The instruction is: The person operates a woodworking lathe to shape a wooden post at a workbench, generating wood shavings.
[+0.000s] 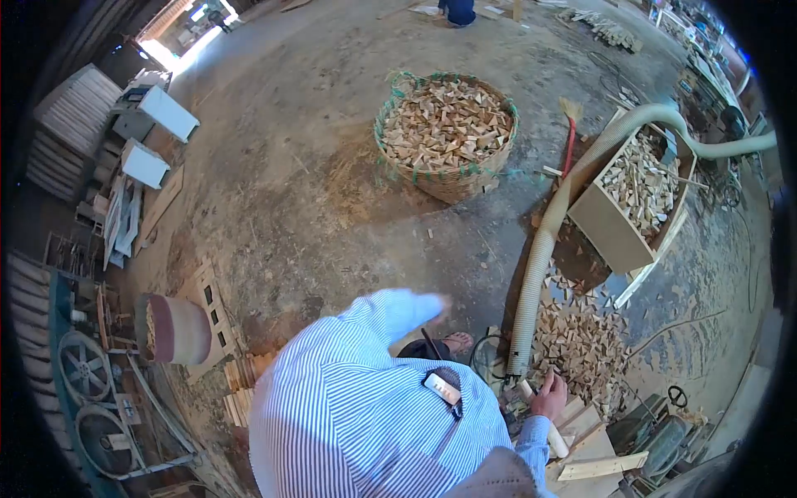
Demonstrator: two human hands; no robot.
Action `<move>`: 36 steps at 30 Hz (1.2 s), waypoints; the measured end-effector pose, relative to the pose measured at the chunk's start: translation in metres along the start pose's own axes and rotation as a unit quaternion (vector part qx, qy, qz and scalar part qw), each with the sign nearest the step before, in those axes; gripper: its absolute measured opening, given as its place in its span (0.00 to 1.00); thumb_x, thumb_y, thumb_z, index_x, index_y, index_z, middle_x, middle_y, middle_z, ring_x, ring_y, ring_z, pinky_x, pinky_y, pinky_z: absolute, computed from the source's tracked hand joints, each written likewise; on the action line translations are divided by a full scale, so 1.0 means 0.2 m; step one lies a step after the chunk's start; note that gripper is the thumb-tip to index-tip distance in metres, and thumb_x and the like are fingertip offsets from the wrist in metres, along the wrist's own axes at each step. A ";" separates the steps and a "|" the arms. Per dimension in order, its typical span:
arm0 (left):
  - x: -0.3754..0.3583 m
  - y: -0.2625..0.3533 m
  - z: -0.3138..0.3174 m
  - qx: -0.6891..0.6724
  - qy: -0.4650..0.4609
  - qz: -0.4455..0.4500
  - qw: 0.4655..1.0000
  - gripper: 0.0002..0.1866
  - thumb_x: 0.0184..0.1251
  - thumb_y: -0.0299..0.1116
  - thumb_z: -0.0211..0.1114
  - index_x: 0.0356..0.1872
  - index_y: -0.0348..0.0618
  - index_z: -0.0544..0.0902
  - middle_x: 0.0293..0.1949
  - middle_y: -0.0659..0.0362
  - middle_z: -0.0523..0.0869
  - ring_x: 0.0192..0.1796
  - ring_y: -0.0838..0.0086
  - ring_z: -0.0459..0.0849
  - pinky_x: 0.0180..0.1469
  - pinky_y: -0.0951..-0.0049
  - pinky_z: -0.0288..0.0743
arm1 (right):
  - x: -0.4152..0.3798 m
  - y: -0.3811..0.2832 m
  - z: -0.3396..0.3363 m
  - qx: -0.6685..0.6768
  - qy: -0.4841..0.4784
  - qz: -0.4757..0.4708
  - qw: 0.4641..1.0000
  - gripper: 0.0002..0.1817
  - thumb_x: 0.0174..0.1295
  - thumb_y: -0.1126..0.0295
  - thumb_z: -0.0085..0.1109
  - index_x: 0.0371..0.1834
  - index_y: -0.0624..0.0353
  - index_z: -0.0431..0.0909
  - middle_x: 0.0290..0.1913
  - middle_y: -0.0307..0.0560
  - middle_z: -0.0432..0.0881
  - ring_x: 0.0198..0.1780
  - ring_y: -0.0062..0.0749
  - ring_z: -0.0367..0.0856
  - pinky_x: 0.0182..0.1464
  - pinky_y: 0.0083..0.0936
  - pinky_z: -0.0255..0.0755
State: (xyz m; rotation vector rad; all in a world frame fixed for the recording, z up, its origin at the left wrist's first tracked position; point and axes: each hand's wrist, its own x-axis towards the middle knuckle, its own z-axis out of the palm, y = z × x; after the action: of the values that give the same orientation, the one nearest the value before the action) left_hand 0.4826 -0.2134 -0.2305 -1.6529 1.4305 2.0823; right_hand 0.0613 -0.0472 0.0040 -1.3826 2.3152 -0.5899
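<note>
The person wears a loose shirt (357, 398) with narrow blue and white stripes and long sleeves. On the shirt's front is a pale, rounded rectangular item (442, 388) with small markings and a dark surround. Beyond the shirt shows a dark trouser leg (419, 349). The right hand (550, 397) is ungloved.

You can't read any text, label, brand, number or sign here. The small white device (442, 388) against your striped shirt (365, 407) shows a row of tiny marks on its face, but they are too small and blurred for you to make out as letters or digits.
</note>
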 end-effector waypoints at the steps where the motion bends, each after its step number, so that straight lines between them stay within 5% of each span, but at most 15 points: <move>1: 0.17 0.27 -0.06 -0.185 -0.022 0.045 0.981 0.15 0.81 0.45 0.58 0.35 0.48 0.79 0.22 0.57 0.81 0.22 0.66 0.79 0.25 0.59 0.76 | -0.01 0.00 0.01 0.006 0.004 -0.001 1.000 0.18 0.75 0.54 0.58 0.46 0.58 0.87 0.39 0.50 0.84 0.42 0.46 0.83 0.47 0.42 0.75; 2: 0.35 0.57 -0.11 -0.398 -0.067 0.104 0.909 0.16 0.82 0.45 0.58 0.33 0.48 0.79 0.20 0.58 0.80 0.20 0.67 0.78 0.23 0.60 0.75 | 0.00 0.04 0.04 -0.011 0.017 -0.009 1.000 0.18 0.75 0.54 0.58 0.46 0.57 0.88 0.39 0.51 0.84 0.42 0.47 0.83 0.48 0.41 0.76; 3: 0.25 1.05 -0.10 -0.683 -0.111 0.109 0.713 0.10 0.77 0.41 0.63 0.37 0.49 0.78 0.26 0.59 0.80 0.26 0.66 0.82 0.26 0.58 0.78 | 0.00 0.07 0.06 -0.021 0.018 0.013 1.000 0.19 0.75 0.52 0.57 0.47 0.56 0.88 0.41 0.52 0.86 0.44 0.50 0.84 0.49 0.42 0.77; 4: -0.06 1.54 -0.10 -0.499 0.005 0.131 0.857 0.09 0.74 0.41 0.66 0.39 0.52 0.76 0.32 0.60 0.80 0.31 0.64 0.83 0.30 0.56 0.81 | 0.00 0.04 0.03 -0.021 0.024 0.003 0.999 0.21 0.74 0.49 0.56 0.48 0.55 0.88 0.43 0.52 0.87 0.46 0.51 0.84 0.51 0.44 0.77; 5: 0.17 1.70 -0.18 -0.548 -0.050 0.163 0.819 0.09 0.75 0.42 0.66 0.42 0.54 0.75 0.35 0.60 0.80 0.34 0.62 0.84 0.34 0.55 0.84 | 0.00 0.05 0.04 -0.018 0.031 0.013 0.999 0.21 0.74 0.48 0.56 0.46 0.54 0.88 0.43 0.53 0.87 0.47 0.52 0.85 0.51 0.45 0.77; 7: 0.33 1.93 -0.20 -0.490 -0.347 0.462 0.652 0.13 0.78 0.45 0.62 0.55 0.54 0.75 0.45 0.57 0.82 0.44 0.58 0.86 0.47 0.54 0.87 | -0.01 0.07 0.04 -0.045 0.042 0.026 0.998 0.21 0.73 0.48 0.57 0.44 0.55 0.88 0.42 0.52 0.87 0.47 0.53 0.85 0.50 0.45 0.77; 8: -0.18 2.19 -0.03 -0.528 -0.003 0.295 0.797 0.23 0.79 0.44 0.62 0.69 0.53 0.70 0.57 0.55 0.81 0.49 0.60 0.87 0.52 0.57 0.86 | -0.01 0.08 0.04 -0.041 0.055 0.024 0.997 0.20 0.73 0.49 0.58 0.43 0.55 0.87 0.42 0.52 0.87 0.46 0.53 0.85 0.49 0.45 0.77; 9: -0.20 2.26 0.03 -0.361 0.076 0.302 0.879 0.31 0.80 0.45 0.62 0.77 0.50 0.63 0.67 0.54 0.76 0.54 0.61 0.87 0.56 0.60 0.85 | -0.01 0.07 0.01 -0.042 0.075 0.054 0.995 0.20 0.73 0.49 0.58 0.43 0.55 0.87 0.42 0.52 0.87 0.46 0.53 0.85 0.49 0.45 0.77; 16: -0.64 2.26 0.40 -0.207 -0.003 0.336 0.919 0.19 0.82 0.44 0.60 0.62 0.42 0.79 0.53 0.56 0.88 0.49 0.70 0.90 0.53 0.70 0.84 | -0.04 0.06 0.02 -0.034 0.144 0.020 0.989 0.17 0.70 0.51 0.63 0.43 0.54 0.87 0.36 0.49 0.85 0.42 0.52 0.84 0.46 0.45 0.75; 24: -1.62 2.65 0.19 -0.231 -0.205 0.672 0.673 0.24 0.77 0.48 0.63 0.62 0.40 0.79 0.51 0.52 0.85 0.53 0.63 0.83 0.57 0.54 0.78 | -0.05 0.04 0.02 -0.053 0.140 0.052 0.987 0.20 0.71 0.48 0.60 0.44 0.53 0.88 0.39 0.51 0.86 0.45 0.50 0.84 0.50 0.45 0.77; 26: -1.90 2.67 0.06 -0.231 -0.312 0.739 0.551 0.19 0.72 0.46 0.69 0.54 0.45 0.82 0.41 0.57 0.86 0.40 0.70 0.83 0.46 0.62 0.75 | -0.06 0.12 0.06 -0.174 0.170 -0.102 0.965 0.21 0.70 0.46 0.60 0.37 0.53 0.87 0.37 0.49 0.86 0.42 0.50 0.84 0.48 0.44 0.78; 28: -2.21 2.68 -0.05 -0.172 -0.422 0.776 0.437 0.14 0.67 0.43 0.74 0.47 0.50 0.85 0.31 0.62 0.86 0.27 0.77 0.82 0.34 0.70 0.73 | -0.06 0.12 0.06 -0.110 0.121 -0.001 0.986 0.23 0.71 0.44 0.57 0.38 0.54 0.86 0.38 0.50 0.87 0.43 0.48 0.86 0.49 0.44 0.78; 30: -2.40 2.66 0.04 -0.027 -0.433 0.807 0.400 0.05 0.64 0.43 0.71 0.37 0.61 0.85 0.32 0.75 0.87 0.38 0.81 0.84 0.50 0.67 0.74 | -0.06 0.19 0.10 -0.160 0.084 -0.023 0.983 0.19 0.61 0.51 0.64 0.52 0.45 0.83 0.42 0.47 0.84 0.45 0.45 0.84 0.46 0.43 0.78; 32: -2.50 2.64 0.16 0.023 -0.432 0.830 0.350 0.05 0.64 0.42 0.71 0.37 0.60 0.85 0.31 0.75 0.86 0.38 0.81 0.83 0.49 0.67 0.73 | -0.07 0.23 0.14 -0.191 0.062 -0.035 0.979 0.33 0.51 0.58 0.71 0.66 0.37 0.80 0.45 0.43 0.81 0.47 0.43 0.83 0.44 0.41 0.79; 36: -2.59 2.63 0.36 0.016 -0.468 0.828 0.308 0.04 0.64 0.41 0.71 0.36 0.60 0.85 0.31 0.74 0.86 0.37 0.81 0.83 0.48 0.67 0.73 | -0.11 0.14 0.05 -0.177 0.045 -0.003 0.983 0.24 0.62 0.61 0.65 0.64 0.35 0.81 0.46 0.44 0.82 0.46 0.44 0.84 0.42 0.43 0.79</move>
State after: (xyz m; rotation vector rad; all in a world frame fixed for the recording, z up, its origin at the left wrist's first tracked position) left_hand 0.3216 -0.2233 0.4938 2.1900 2.3258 2.0488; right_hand 0.0553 -0.0172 -0.0162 -1.5418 2.5818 -0.2514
